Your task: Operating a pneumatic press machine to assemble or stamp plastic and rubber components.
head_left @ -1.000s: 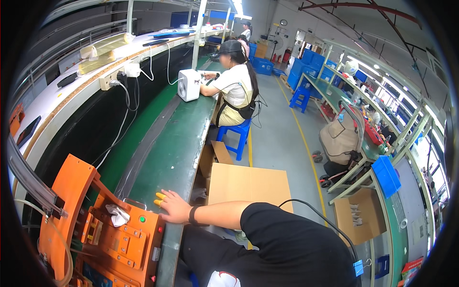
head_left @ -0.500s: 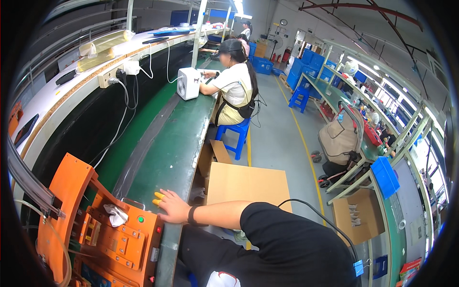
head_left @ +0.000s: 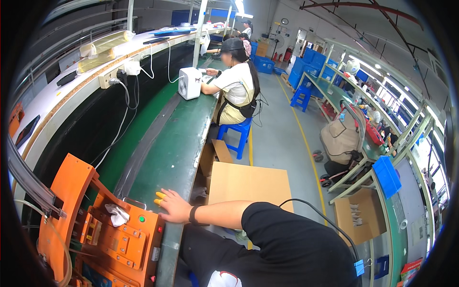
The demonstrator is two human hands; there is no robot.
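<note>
My right hand [head_left: 173, 208] lies flat on the near edge of the green bench [head_left: 177, 143], fingers spread, holding nothing. Two of its fingers wear yellow fingertip covers, and a black band circles the wrist. The hand is right beside the corner of an orange machine [head_left: 119, 239], which has a green button, red buttons and a crumpled white cloth [head_left: 116, 214] on top. My black-sleeved forearm reaches in from the lower right. My left hand is out of sight.
A flat cardboard box [head_left: 248, 184] stands on the floor beside my stool. Farther along the bench a person [head_left: 236, 91] sits on a blue stool by a small white fan [head_left: 189, 83]. Right of the grey aisle are a stroller [head_left: 342, 138], blue bins and another bench.
</note>
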